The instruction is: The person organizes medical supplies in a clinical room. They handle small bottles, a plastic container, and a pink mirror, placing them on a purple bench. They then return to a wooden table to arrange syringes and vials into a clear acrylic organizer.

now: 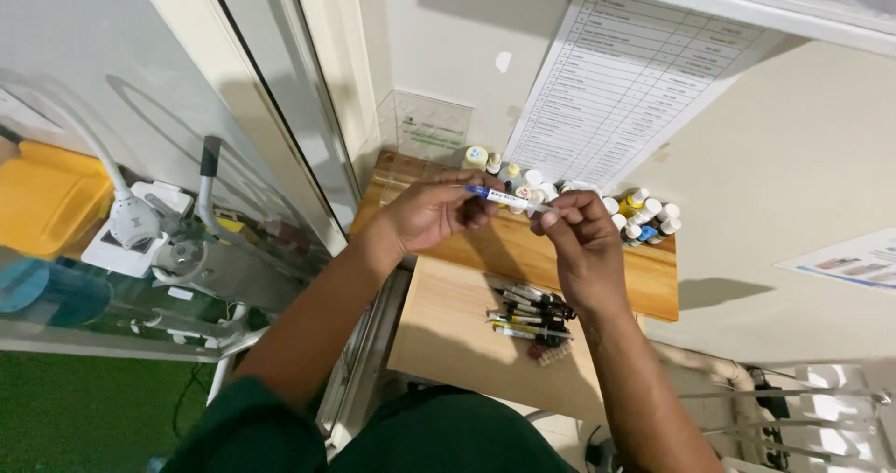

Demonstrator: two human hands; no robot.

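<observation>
Head view: both hands raised over a small wooden desk [467, 342], holding one slim blue-and-white syringe-type tube [504, 196] horizontally between them. Left hand [431, 214] has its fingers closed around the blue rear end of the tube. Right hand [581, 244] pinches the white tip end between thumb and fingertips, closed on it. Tube is in the air, above the raised back ledge [653, 282] of the desk, not touching any surface.

Handling, judged: tube looks light and stiff, thin plastic barrel, smooth and probably a little slippery; narrow tip end likely the weak spot. Best hold appears to be the barrel middle or the thicker rear end, with the tip left to a light pinch only.

Surface: desk is pale wood, two levels. Lower level carries a loose bundle of similar dark syringe tubes [530, 313], lying side by side, just below the right wrist. Back ledge carries a cluster of small bottles with white and yellow caps [642, 219], standing close together against the wall.

Room: a printed sheet [616, 90] hangs tilted on the wall above the bottles. To the left, behind a glass panel [140, 202], a yellow tray [47, 198] and white hose fittings [131, 221]. Green floor at lower left.
</observation>
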